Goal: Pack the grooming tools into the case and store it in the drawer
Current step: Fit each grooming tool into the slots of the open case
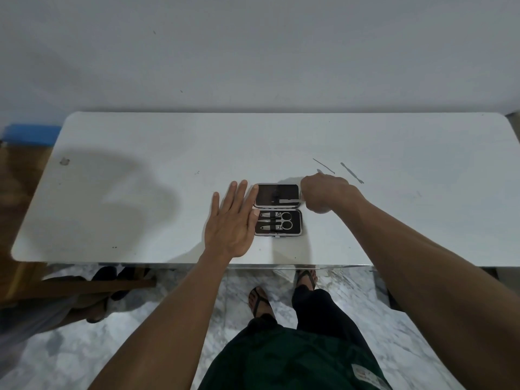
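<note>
A black grooming case (298, 224) lies open in the middle of the white table (140, 142). Its near half holds scissors (284, 220) and two clippers. My left hand (232, 220) lies flat with straight fingers, touching the case's left edge. My right hand (323, 195) is curled at the right side of the lid half (274, 192). It seems to pinch the end of a flat metal file (289, 200) that lies across the lid. Two thin metal tools (323, 166) (351, 173) lie loose on the table beyond my right hand.
The table's near edge (253, 264) runs just in front of my legs. A wall stands right behind the table. A blue object (31, 133) sits at the far left, with wooden furniture (84, 285) below it. No drawer is in view.
</note>
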